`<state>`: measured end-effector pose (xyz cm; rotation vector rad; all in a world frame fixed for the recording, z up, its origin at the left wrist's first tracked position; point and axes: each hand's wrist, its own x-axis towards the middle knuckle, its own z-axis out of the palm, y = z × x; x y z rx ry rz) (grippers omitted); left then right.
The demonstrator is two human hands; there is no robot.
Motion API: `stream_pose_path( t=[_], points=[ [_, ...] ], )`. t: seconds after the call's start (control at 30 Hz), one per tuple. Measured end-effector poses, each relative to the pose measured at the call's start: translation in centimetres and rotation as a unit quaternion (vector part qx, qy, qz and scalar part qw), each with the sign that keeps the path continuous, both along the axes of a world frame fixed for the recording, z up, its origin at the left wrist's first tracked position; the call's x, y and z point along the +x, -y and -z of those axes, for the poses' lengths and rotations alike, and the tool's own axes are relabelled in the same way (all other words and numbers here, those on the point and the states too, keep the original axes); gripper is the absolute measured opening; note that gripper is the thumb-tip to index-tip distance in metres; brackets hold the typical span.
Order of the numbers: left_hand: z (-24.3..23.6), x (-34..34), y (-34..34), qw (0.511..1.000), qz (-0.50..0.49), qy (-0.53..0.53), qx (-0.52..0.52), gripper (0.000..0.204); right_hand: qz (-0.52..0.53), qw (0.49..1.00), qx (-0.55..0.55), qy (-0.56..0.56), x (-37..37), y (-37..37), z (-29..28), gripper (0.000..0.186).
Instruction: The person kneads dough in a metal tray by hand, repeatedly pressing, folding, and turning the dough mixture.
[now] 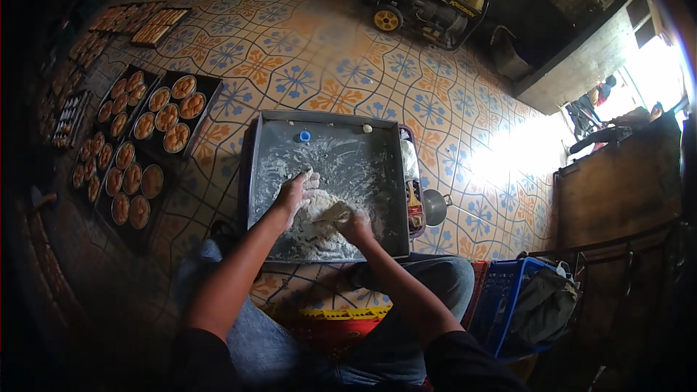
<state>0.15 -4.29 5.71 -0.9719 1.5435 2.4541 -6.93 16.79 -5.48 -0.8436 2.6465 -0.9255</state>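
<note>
A shallow grey metal tray (377, 174) stands in front of my knees, its bottom dusted with white flour. In its near half lies a crumbly mound of floury dough (318, 212). My left hand (296, 197) rests along the mound's left side, coated with flour, its fingers stretched out and apart. On the right, my right hand (355, 226) digs into the mound, fingers curled round some of the dough; their tips are partly hidden. A small blue cap (304, 136) and a pale dough bit (367, 128) lie toward the tray's far edge.
Dark trays (205, 91) of round filled tins stand on the tiled floor at left. A purple container (416, 223) and a metal pan (435, 207) sit right of the tray. A generator (428, 3) stands at the back. Near right is a blue crate (501, 305).
</note>
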Motion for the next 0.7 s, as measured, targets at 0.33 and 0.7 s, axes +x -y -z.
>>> stream_pose_path(
  t=[0.33,0.7],
  points=[
    [0.0,0.7,0.2,1.0,0.02,-0.018,-0.015,0.058,-0.039,0.988,-0.082,-0.124,1.2,-0.9,1.1,0.028],
    [1.9,0.3,-0.2,0.989,0.047,0.001,-0.14,0.057,-0.055,0.984,-0.068,-0.157,0.5,-1.7,1.8,0.026]
  ],
)
